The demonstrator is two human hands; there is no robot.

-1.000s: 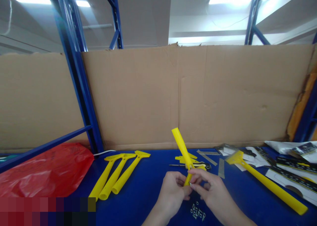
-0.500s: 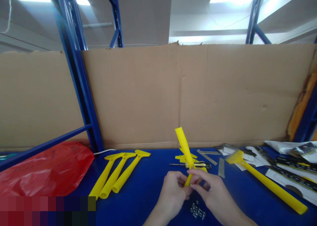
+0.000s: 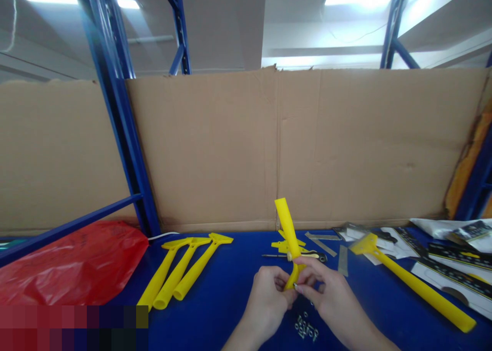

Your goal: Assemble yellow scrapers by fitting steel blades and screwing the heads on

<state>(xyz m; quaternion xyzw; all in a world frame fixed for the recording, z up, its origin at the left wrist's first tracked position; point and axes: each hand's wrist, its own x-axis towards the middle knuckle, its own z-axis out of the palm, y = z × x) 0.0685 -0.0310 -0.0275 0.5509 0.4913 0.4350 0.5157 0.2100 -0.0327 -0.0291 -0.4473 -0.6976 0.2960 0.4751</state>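
Cardboard edges the far side of my blue desk, which stretches between three yellow scrapers and my left hand. That hand and my right hand pinch the held scraper low down between them; its long axis points upward, leaning left.

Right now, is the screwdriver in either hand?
No, the screwdriver lies on the blue table beyond the yellow handle that the left hand grips and the right hand touches.
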